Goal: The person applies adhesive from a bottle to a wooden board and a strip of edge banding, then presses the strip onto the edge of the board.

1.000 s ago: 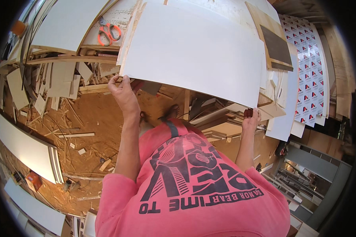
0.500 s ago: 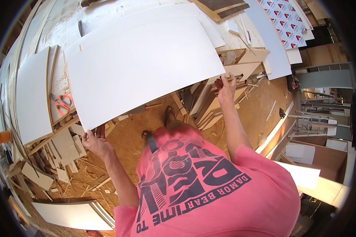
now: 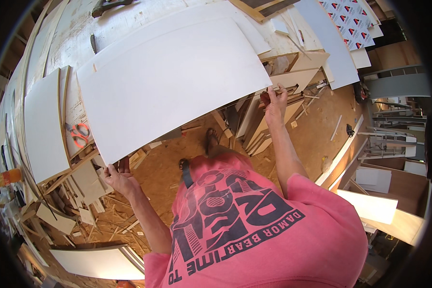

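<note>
A large white sheet panel (image 3: pixel 173 86) lies over the workbench, its near edge reaching out toward me. At its near left corner, my left hand (image 3: pixel 122 179) pinches the edge, thumb on top and fingers underneath. My right hand (image 3: pixel 276 103) grips the near right corner in the same way, with its fingertips partly hidden beneath. Left of the panel, on the bench, are scissors with orange handles (image 3: pixel 80 135). A second, smaller white panel (image 3: pixel 45 125) lies farther left beside a narrow wooden strip.
Offcuts lean under the bench on the right, and scrap pieces (image 3: pixel 89 182) pile up at the lower left. A bottle with orange contents (image 3: pixel 8 177) stands at the far left. A dark tool (image 3: pixel 111 6) and a saw blade (image 3: pixel 93 44) lie on the bench's far part.
The view has shifted slightly, bringing more of the dark tool at the top into sight. Both hands keep their hold on the panel's corners.
</note>
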Available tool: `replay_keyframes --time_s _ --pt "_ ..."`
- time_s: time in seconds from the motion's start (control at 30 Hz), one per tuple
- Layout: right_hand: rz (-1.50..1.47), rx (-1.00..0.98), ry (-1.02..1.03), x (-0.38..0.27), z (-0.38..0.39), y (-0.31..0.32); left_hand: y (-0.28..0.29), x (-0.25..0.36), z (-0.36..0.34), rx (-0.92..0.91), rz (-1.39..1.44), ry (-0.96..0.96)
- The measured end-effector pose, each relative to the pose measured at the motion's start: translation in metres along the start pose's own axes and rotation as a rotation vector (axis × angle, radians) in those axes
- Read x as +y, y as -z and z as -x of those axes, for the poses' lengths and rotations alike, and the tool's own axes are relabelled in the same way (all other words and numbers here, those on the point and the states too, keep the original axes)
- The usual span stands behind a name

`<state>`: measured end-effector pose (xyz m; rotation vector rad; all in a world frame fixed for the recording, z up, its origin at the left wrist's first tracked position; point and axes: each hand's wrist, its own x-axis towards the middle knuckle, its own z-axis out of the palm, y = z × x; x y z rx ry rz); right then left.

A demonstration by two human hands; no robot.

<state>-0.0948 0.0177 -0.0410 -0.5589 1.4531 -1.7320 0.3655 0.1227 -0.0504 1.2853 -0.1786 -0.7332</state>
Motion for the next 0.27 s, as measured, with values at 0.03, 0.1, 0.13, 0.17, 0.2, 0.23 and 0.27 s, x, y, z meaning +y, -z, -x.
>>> replay_keyframes --time_s 0.03,0.1,0.13,0.17,0.2,0.23,0.27 --pt "0.005 -0.008 0.011 -0.0010 0.0000 -0.0007 0.0003 0.0002 -0.0002 -0.002 -0.002 0.001" --pt "0.014 -0.020 0.035 -0.0025 -0.0015 -0.0014 0.0015 -0.0009 -0.0011 -0.007 0.002 0.001" --pt "0.016 -0.016 0.032 -0.0013 -0.0030 -0.0007 0.0019 -0.0010 -0.0013 -0.010 0.004 0.001" --pt "0.018 -0.012 0.030 -0.0001 -0.0049 -0.0002 0.0016 -0.0006 -0.0013 -0.014 0.005 0.005" --pt "0.019 -0.009 0.028 0.0007 -0.0062 0.0004 0.0011 -0.0003 -0.0013 -0.019 0.007 0.010" --pt "0.025 -0.008 0.029 0.0011 -0.0070 0.0011 0.0005 0.0000 -0.0011 -0.024 0.008 0.014" --pt "0.033 -0.011 0.027 0.0005 -0.0069 -0.0006 0.0009 0.0002 -0.0008 -0.023 0.007 0.014"
